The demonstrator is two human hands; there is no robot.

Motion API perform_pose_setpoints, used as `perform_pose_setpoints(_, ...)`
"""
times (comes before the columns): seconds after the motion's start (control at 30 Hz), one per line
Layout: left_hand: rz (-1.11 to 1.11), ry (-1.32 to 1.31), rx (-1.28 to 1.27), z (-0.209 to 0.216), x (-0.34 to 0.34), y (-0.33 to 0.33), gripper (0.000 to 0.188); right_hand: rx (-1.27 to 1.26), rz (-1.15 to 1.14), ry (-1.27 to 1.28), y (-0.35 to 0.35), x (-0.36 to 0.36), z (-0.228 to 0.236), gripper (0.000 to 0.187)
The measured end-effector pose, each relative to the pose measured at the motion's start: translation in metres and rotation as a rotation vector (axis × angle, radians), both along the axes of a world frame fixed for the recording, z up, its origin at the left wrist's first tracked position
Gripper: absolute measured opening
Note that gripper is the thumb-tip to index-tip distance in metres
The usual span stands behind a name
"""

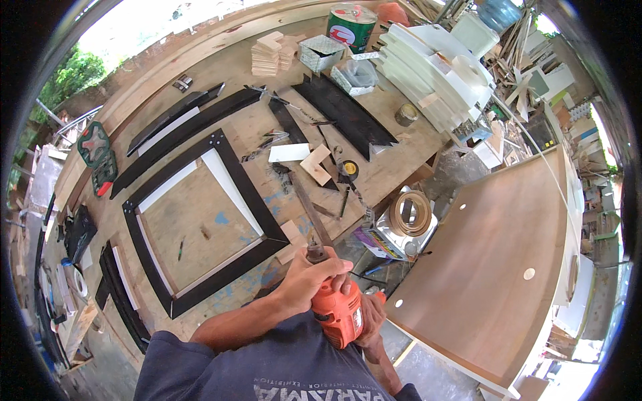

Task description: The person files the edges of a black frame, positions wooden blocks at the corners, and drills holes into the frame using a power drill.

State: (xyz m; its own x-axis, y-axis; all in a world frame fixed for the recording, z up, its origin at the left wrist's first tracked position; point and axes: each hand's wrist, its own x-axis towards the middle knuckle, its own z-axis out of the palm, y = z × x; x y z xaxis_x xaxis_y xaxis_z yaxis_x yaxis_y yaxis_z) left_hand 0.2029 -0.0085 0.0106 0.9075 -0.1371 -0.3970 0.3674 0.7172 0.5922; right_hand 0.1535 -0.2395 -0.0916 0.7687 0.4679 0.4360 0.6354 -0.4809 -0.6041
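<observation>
An orange power drill (pixel 339 315) is held close against my shirt, its chuck (pixel 316 252) pointing away toward the bench. My left hand (pixel 301 284) is closed around the front of the drill by the chuck. Lower down, my right hand (pixel 372 327) wraps the handle side; the drill's body partly hides its fingers. Beyond the left forearm lies a black rectangular frame (pixel 227 278) with white inner strips, flat on the workbench (pixel 200 234). Screws show at two of its corners. Small wooden corner pieces (pixel 316 165) and a white block (pixel 289 153) lie past the chuck.
Black strips (pixel 194 137) lie beyond the frame. A green bit case (pixel 100 160) sits left. Farther back stand a green can (pixel 352 28), small trays (pixel 322 53) and stacked plywood pieces (pixel 266 57). A large wooden panel (pixel 481 260) and a tape roll (pixel 410 214) are to the right.
</observation>
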Motion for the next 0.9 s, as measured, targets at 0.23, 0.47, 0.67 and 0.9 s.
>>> perform_pose_setpoints(0.23,0.076,0.030,-0.005,-0.009,-0.001,0.001,0.026,-0.034,-0.004,-0.006,0.002,0.001,0.007,0.070)
perform_pose_setpoints(0.47,0.104,0.041,0.007,-0.013,0.002,0.002,0.027,-0.079,0.023,0.076,-0.001,-0.001,0.001,0.075)
perform_pose_setpoints(0.67,0.060,0.038,-0.038,-0.012,0.010,-0.008,0.029,-0.010,-0.050,0.070,0.001,-0.004,0.008,0.069)
perform_pose_setpoints(0.9,0.020,-0.305,0.846,-0.056,-0.015,0.047,0.063,0.143,-0.214,0.415,-0.031,-0.038,-0.007,0.079)
